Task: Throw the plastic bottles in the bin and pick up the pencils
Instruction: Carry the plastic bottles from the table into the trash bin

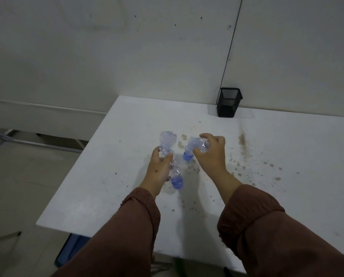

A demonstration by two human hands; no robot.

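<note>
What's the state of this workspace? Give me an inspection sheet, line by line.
Surface: white table, stained with brown spots and smears around the middle.
Job's things: two crushed clear plastic bottles with blue caps, left bottle and right bottle, both held; no pencils or bin clearly seen.
Clutter: black mesh pen holder at the table's far edge against the wall; its contents cannot be told.
Grippers: left hand closed on the left bottle; right hand closed on the right bottle.
Cables: nothing seen.
Surroundings: pale wall panels behind; blue object on the floor under the table's near edge.
</note>
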